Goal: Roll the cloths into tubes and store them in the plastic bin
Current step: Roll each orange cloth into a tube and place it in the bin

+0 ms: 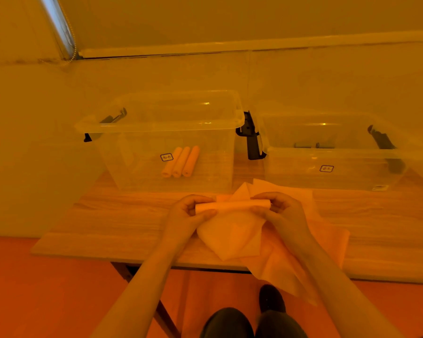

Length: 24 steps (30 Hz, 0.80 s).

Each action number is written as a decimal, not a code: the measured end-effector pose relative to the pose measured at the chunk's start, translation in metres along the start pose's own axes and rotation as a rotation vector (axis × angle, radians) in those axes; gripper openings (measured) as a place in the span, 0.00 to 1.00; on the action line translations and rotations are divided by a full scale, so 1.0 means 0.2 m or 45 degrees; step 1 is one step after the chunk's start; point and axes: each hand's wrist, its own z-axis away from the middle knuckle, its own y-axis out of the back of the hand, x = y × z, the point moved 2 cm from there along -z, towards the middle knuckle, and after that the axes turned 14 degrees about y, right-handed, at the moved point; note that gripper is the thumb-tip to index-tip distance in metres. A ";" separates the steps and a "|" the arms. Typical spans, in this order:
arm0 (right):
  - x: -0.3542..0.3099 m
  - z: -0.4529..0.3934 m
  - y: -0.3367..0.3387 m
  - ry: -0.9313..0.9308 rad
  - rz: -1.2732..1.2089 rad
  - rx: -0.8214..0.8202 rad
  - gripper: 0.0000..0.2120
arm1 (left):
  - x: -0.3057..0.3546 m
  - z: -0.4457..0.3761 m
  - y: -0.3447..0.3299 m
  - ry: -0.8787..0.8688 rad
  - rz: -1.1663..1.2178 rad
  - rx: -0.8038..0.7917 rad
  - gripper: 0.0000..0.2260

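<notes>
A pale cloth (232, 232) lies in front of me on the wooden table (122, 215), its far edge rolled into a tube (232, 206). My left hand (193, 211) pinches the tube's left end and my right hand (279, 208) pinches its right end. The rest of this cloth hangs flat toward me. Under it lie more flat cloths (310, 245), spreading right and over the table's near edge. A clear plastic bin (161, 125) behind my hands holds three rolled cloth tubes (181, 162) side by side.
A second clear plastic bin (332, 157) stands at the right, with dark latches on both bins. A wall runs close behind the bins. My legs and one shoe (271, 298) show below the table edge, over an orange floor.
</notes>
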 end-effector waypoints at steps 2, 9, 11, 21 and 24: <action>0.00 0.01 0.00 -0.007 -0.008 -0.001 0.10 | 0.00 0.00 0.00 -0.001 -0.011 -0.005 0.10; -0.01 0.02 0.01 -0.054 -0.070 -0.044 0.13 | 0.01 0.02 -0.01 0.002 -0.005 0.060 0.06; -0.01 0.02 0.00 -0.067 -0.061 -0.048 0.14 | 0.02 0.02 -0.01 0.027 -0.014 0.062 0.07; -0.25 -0.08 -0.05 0.128 0.118 -0.023 0.15 | 0.35 0.08 0.03 -0.232 -0.196 0.020 0.13; -0.40 -0.14 -0.04 0.227 0.143 -0.011 0.15 | 0.49 0.11 0.02 -0.302 -0.188 0.012 0.14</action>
